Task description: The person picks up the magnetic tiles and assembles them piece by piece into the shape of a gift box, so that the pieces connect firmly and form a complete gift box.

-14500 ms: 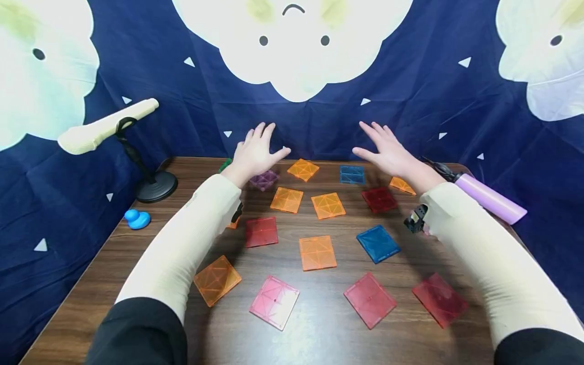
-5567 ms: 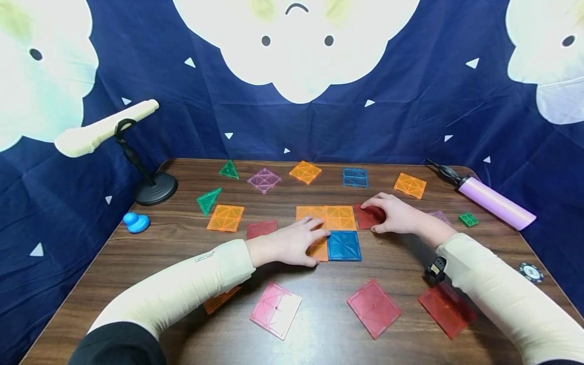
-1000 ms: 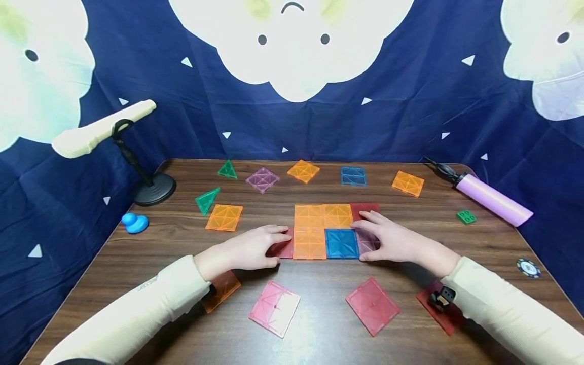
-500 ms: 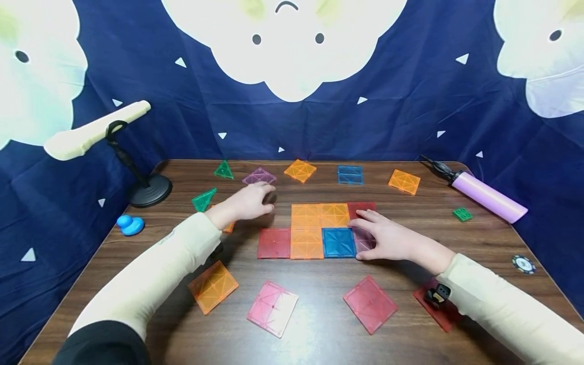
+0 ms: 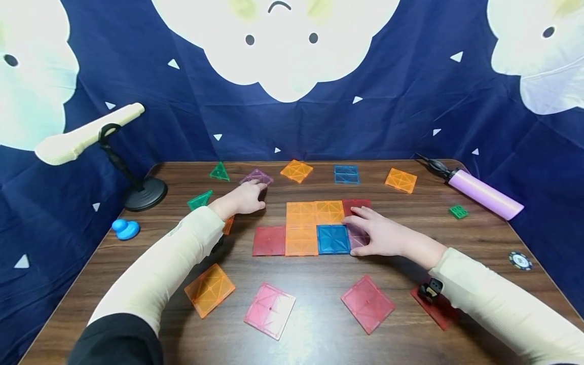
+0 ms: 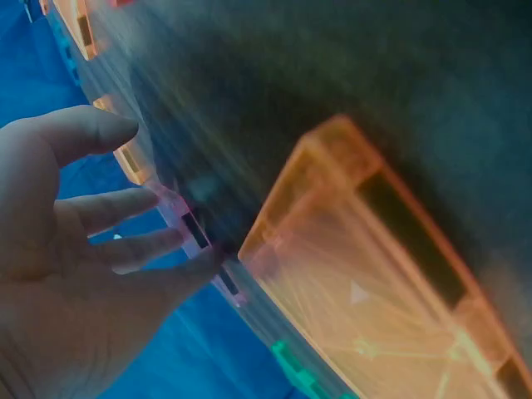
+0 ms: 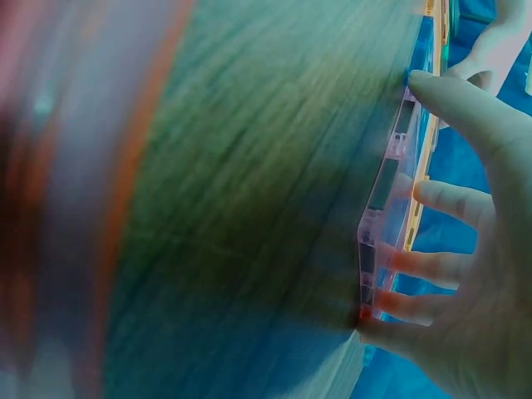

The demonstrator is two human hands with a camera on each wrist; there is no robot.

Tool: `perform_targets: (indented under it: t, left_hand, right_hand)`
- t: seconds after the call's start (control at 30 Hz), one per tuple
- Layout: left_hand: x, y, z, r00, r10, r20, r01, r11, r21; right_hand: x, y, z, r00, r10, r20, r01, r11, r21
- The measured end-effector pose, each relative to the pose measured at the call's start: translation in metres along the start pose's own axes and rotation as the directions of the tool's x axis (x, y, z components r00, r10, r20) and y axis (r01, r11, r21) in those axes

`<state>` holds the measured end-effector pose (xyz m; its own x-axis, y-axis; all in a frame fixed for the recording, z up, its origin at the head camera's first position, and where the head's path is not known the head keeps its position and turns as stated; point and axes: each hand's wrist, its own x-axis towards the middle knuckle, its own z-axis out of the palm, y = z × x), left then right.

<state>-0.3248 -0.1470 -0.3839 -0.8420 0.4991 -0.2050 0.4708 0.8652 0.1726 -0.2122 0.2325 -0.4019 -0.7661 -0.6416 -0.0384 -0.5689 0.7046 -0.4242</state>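
A flat patch of joined square tiles lies mid-table: two orange tiles [image 5: 315, 212], a red tile [image 5: 356, 204], a red tile [image 5: 269, 241], an orange tile [image 5: 301, 240], a blue tile [image 5: 333, 239] and a purple tile [image 5: 357, 236]. My right hand [image 5: 371, 233] rests with straight fingers on that purple tile [image 7: 386, 208] at the patch's right end. My left hand [image 5: 248, 195] reaches back-left, fingers spread, its fingertips [image 6: 179, 241] at the edge of a loose purple tile [image 5: 256, 176]. An orange tile [image 6: 374, 283] lies under the left wrist.
Loose tiles lie around: orange [image 5: 210, 290], pink [image 5: 269, 311], red [image 5: 367, 303], dark red [image 5: 435, 312], and at the back orange [image 5: 296, 171], blue [image 5: 345, 174], orange [image 5: 400, 180], two green triangles [image 5: 199, 200]. A microphone stand [image 5: 143, 192], blue duck [image 5: 124, 229], purple pump [image 5: 483, 191], green brick [image 5: 458, 212] and chip [image 5: 520, 260] sit at the sides.
My left hand let go of the red tile now joined at the patch's left end and moved back-left to the loose purple tile. The right hand stayed on its purple tile.
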Motion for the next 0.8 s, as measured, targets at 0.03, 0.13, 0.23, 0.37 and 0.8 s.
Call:
perform_targets:
  t: [0.03,0.13,0.23,0.37,0.8]
  left_hand:
    - [-0.001,0.001,0.001,1.000,0.012,-0.005,-0.012,1.000,-0.006]
    - [-0.008,0.005,0.003,0.999,0.048,-0.012,-0.048,0.998,-0.046]
    - [-0.016,0.011,0.006,0.997,0.075,-0.009,-0.075,0.995,-0.069]
    - [-0.027,0.018,0.011,0.994,0.102,-0.025,-0.104,0.991,-0.079]
    - [-0.060,0.033,0.023,0.980,0.196,-0.032,-0.198,0.973,-0.118]
  right_hand:
    - [0.000,0.000,0.000,1.000,0.003,0.002,-0.003,1.000,-0.002]
    - [0.000,0.000,0.000,1.000,0.013,0.010,-0.013,1.000,-0.004]
    - [0.001,-0.001,0.000,1.000,0.016,0.014,-0.016,1.000,-0.008]
    - [0.001,-0.002,0.000,1.000,0.013,0.013,-0.013,1.000,-0.009]
    - [0.001,-0.004,-0.001,1.000,0.008,0.007,-0.008,1.000,-0.004]
